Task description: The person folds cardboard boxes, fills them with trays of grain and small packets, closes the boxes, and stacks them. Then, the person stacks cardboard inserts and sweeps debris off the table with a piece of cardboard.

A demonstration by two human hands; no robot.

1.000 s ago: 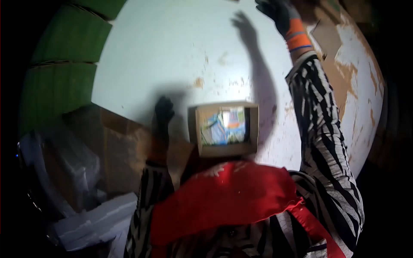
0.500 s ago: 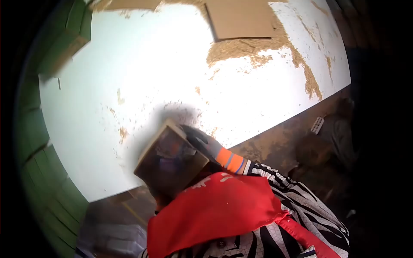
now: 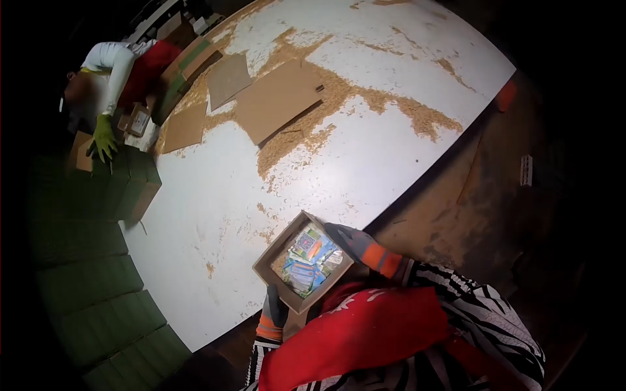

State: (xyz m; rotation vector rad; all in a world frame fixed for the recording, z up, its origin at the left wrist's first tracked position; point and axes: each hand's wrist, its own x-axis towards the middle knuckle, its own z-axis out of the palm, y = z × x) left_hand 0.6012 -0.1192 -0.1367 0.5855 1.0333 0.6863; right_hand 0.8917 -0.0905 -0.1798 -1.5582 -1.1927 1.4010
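An open cardboard box [image 3: 261,266] is held in front of my red apron, over the near edge of the white table [image 3: 189,260]. Inside it lie colourful printed packets [image 3: 306,264] on some tan shavings. My left hand [image 3: 276,306], in a dark glove with an orange cuff, grips the box's lower left side. On the upper right side, my right hand [image 3: 352,240] is closed around the box wall in a matching glove. Some fingers of both hands are hidden by the box.
Cardboard sheets [image 3: 277,98] lie among wood shavings [image 3: 424,117] on the table's far part. Green boxes [image 3: 104,280] line the left edge. At the upper left, a co-worker with a yellow-green glove [image 3: 103,138] leans over boxes. A white perforated object [image 3: 526,170] lies on the floor at right.
My right hand has come from the far side of the table to the box, and both hands now hold it. The view has swung, bringing the co-worker into sight, and the box has tilted to show its packets.
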